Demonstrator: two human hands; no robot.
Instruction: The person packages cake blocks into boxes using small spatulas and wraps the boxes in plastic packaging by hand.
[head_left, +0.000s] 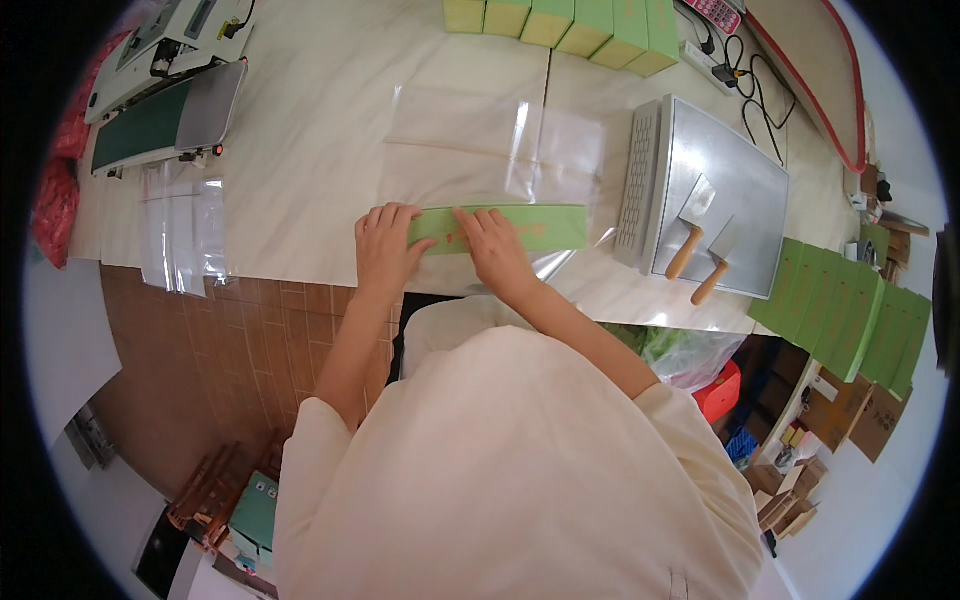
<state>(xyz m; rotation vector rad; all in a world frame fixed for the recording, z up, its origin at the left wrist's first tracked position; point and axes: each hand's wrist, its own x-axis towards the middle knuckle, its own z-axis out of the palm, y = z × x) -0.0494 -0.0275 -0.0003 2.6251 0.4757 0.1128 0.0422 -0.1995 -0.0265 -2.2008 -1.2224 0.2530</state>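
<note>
A long green carton lies on a sheet of clear plastic film near the table's front edge. My left hand grips the carton's left end, with the thumb at its near side and the fingers at its far corner. My right hand rests over the carton's middle, its fingertips on the top face, touching it without a clear grip. The film reaches past the carton at the far side and the right, and a shiny part of it shows by my right wrist.
At right, a metal-topped machine carries two wooden-handled scrapers. Green cartons stand at the far edge and right. A sealing machine and flat plastic bags lie left. Cables run at far right.
</note>
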